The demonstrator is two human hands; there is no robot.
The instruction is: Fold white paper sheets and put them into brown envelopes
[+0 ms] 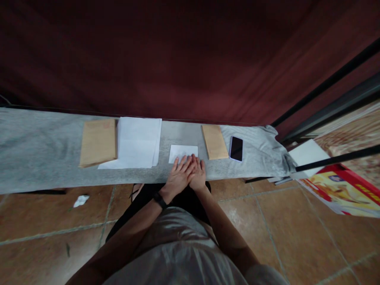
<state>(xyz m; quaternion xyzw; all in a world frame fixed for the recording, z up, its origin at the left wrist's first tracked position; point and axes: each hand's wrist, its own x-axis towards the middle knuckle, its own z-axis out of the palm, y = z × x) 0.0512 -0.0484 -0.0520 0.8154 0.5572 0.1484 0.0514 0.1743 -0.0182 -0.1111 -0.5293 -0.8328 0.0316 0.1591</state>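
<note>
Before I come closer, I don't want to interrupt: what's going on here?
A person's left hand and right hand meet, fingers outstretched, over the near edge of a small white paper. Brown envelopes and larger white sheets lie to the left; another brown envelope and a smartphone lie to the right.

Hands [178,177] [197,178] 2 | white slip [183,150] 1 | brown paper bundles [99,142] [215,142] 2 | white-sheet pile [136,142] 1 | phone [236,149] — just 1
</note>
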